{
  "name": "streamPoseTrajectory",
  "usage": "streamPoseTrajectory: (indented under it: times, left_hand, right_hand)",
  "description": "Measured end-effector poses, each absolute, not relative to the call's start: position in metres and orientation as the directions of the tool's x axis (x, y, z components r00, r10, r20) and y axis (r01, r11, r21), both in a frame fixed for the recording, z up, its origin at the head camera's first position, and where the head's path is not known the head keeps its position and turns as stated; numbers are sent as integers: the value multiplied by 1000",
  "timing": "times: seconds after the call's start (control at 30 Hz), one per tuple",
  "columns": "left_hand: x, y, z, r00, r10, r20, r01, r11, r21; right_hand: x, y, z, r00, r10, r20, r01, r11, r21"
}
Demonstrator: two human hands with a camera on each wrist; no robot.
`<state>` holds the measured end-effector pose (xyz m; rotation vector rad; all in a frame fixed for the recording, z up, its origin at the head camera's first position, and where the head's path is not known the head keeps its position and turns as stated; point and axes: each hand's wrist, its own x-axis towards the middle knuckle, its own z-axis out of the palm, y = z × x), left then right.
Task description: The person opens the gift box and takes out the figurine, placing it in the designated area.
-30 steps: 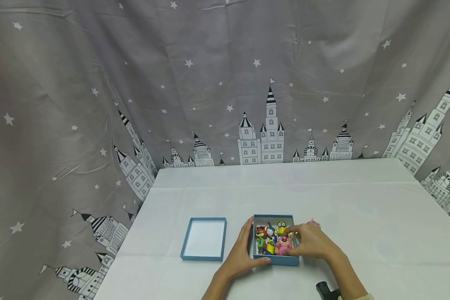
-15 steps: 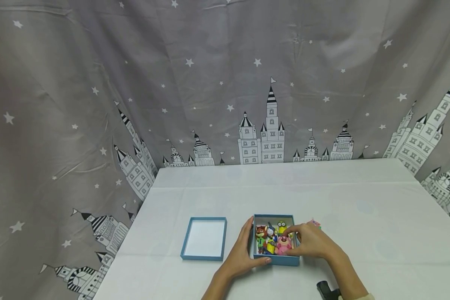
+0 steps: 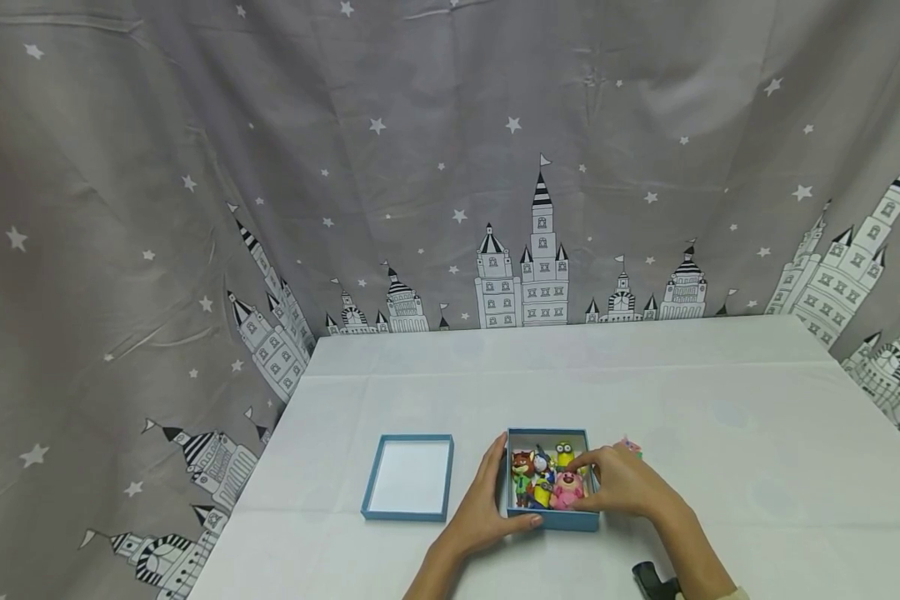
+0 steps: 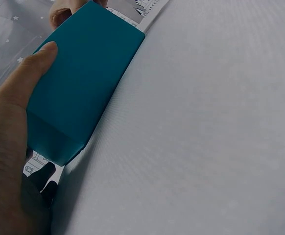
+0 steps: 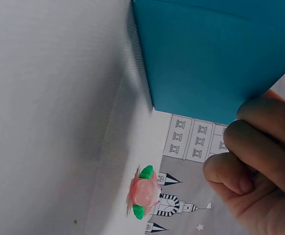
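Fingers (image 3: 579, 457) of the right hand (image 3: 624, 483) pinch a pink figurine (image 3: 567, 490) inside the blue cardboard box (image 3: 552, 522); left hand (image 3: 484, 510) clasps its side; neighbouring toys could topple

Δ vs 1.0 s ago: no displacement seen | right hand (image 3: 621, 483): fingertips marginally lower over the pink figurine (image 3: 567, 490) in the blue box (image 3: 551, 522), shift barely discernible | left hand (image 3: 487, 508): no measurable change in its hold

bare forearms, a pale cuff on the right hand (image 3: 624, 483) side.
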<state>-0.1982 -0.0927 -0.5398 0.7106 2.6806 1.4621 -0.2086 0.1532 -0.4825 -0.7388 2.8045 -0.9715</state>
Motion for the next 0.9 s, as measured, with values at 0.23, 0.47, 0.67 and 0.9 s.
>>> streamPoseTrajectory:
  times: [0.23,0.47,0.67,0.9]
  left_hand:
    - [-198,-93,-539,-899,389,204,382,465,798]
    - [-197,-92,-538,-899,388,201,380,466,799]
    - [-198,-92,-538,-897,391,205,384,464,798]
    - [-199,-93,-541,-897,390,209,387,460,799]
  right_hand:
    - [-207,153,-483,-880,-465,94,-425,684,-593]
    - [-206,154,-483,-879,-463,114,-442,699,-562]
    - [-205,156,-483,-881,-458,121,-447,719,-533]
    - [-206,159,-484,-875,-469,125,-453,699,-553]
